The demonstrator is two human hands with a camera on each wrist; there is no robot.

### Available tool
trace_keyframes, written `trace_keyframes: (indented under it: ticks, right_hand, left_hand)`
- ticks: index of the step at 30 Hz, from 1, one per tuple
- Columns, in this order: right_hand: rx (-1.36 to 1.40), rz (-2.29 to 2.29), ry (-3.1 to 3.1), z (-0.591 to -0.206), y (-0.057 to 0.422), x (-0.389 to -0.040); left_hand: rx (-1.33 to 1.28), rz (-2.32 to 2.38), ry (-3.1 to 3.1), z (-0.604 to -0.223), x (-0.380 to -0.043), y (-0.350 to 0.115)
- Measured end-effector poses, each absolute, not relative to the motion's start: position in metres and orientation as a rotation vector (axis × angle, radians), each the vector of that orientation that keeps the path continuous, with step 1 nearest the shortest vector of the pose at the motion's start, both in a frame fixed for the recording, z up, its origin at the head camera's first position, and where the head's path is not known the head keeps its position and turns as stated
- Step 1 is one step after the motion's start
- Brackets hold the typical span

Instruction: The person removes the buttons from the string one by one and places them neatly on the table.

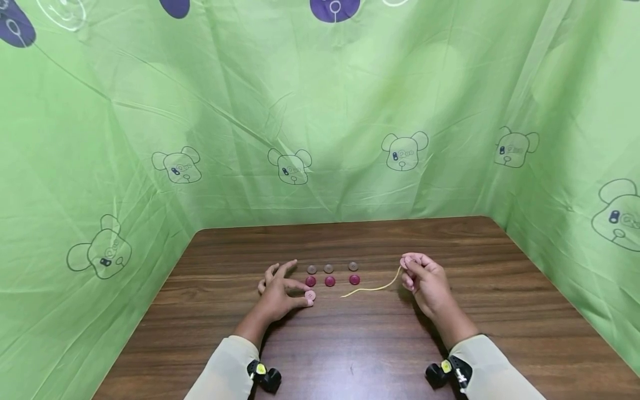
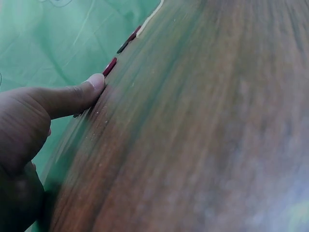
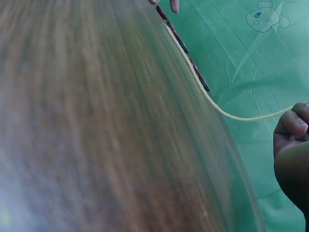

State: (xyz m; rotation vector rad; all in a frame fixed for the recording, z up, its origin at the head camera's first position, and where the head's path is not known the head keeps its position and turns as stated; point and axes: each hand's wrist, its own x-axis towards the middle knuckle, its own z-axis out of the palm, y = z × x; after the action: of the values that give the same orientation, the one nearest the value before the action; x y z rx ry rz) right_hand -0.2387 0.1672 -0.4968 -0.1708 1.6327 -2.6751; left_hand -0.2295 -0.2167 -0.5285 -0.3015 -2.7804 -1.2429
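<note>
My left hand (image 1: 277, 295) pinches a light pink button (image 1: 310, 295) by its edges between thumb and index finger, down at the tabletop. The other left fingers are spread. In the left wrist view the thumb (image 2: 89, 92) hides that button. Raised over the table on the right, my right hand (image 1: 427, 283) grips a yellow cord (image 1: 372, 289) and a pink button (image 1: 403, 261) at its fingertips. The cord's free end trails on the table toward the left. Between the hands lie three dark red buttons (image 1: 330, 281), with three grey-brown buttons (image 1: 328, 268) in a row behind them.
The brown wood-grain table (image 1: 350, 339) reaches back to a green cloth (image 1: 345, 183) printed with bear heads, which also hangs at both sides. A small black device is strapped at each sleeve cuff (image 1: 235, 355).
</note>
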Motion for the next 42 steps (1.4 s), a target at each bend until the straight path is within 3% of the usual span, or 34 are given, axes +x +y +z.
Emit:
trace_keyframes:
  ticks: [42]
  right_hand:
    - [-0.154,-2.648,1.661,-0.4952,0.1669,-0.2388]
  left_hand:
    - [-0.278,-1.298,-2.767,-0.5267,-0.2271,-0.2165]
